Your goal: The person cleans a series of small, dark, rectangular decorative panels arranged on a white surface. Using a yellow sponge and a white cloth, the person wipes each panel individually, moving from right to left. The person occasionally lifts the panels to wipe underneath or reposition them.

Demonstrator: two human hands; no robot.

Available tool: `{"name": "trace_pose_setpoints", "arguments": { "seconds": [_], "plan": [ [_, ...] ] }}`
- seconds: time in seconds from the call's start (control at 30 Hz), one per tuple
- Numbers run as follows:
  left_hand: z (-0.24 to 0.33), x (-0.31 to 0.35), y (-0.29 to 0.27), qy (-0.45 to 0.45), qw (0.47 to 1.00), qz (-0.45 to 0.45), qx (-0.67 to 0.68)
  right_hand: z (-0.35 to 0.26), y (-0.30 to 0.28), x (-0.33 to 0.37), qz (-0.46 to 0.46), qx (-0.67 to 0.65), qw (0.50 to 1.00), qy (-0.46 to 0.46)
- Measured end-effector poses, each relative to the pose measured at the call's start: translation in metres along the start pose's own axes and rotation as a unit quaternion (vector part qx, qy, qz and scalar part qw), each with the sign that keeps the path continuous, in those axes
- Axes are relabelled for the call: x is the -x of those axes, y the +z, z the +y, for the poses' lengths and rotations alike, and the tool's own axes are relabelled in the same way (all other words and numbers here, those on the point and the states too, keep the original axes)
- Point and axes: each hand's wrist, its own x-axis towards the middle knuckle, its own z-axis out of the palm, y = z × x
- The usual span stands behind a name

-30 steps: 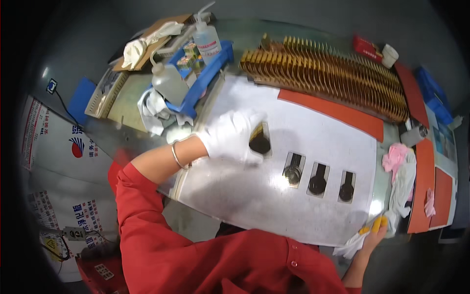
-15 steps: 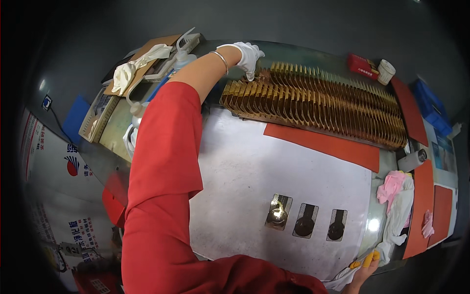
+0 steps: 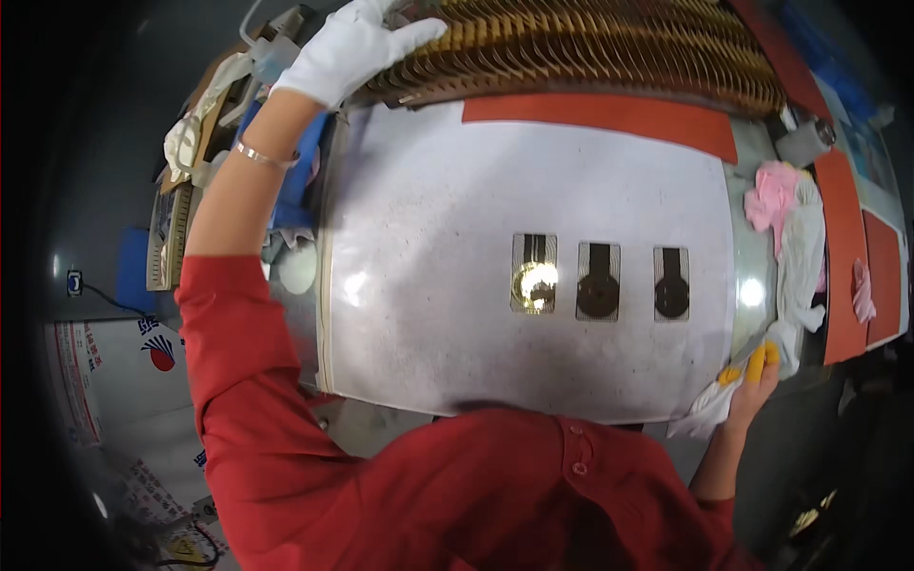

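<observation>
My left hand, in a white glove, is raised at the upper left, beside the left end of a long rack of thin brown plates. Its thumb stands apart, pointing right; the other fingertips are partly cut off by the upper edge, and nothing shows in its grasp. At the lower right my right hand, with yellow finger cots, is closed on a white cloth. Three small flat patterned plates with dark discs lie in a row on the white sheet: a shiny left plate, a middle plate and a right plate.
An orange-red mat lies before the rack. Pink cloth, white cloth and a grey bottle are at the right edge. On the left stand a squeeze bottle, a blue object and a basket.
My view has tipped nearer, so the rack sits higher in the picture. My left hand has drawn back toward me from the rack's far left end. The right hand keeps the cloth.
</observation>
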Motion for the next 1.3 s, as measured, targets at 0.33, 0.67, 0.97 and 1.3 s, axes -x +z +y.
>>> {"name": "trace_pose_setpoints", "arguments": {
  "seconds": [0.33,0.67,0.97,1.3],
  "plan": [
    [0.124,0.162,0.085,0.095,0.981,-0.157,0.059,-0.006,0.001,0.001,-0.029,-0.147,0.988,0.046],
    [0.156,0.153,0.08,0.023,0.978,-0.204,0.046,-0.017,0.005,-0.003,-0.052,-0.144,0.983,0.102],
    [0.08,0.077,0.017,0.11,0.993,0.04,0.024,-0.013,0.003,0.008,0.021,-0.109,0.991,0.077],
    [-0.047,-0.095,-0.018,-0.071,0.96,-0.136,-0.236,0.04,-0.019,0.004,0.006,-0.108,0.994,0.006]
  ]
}}
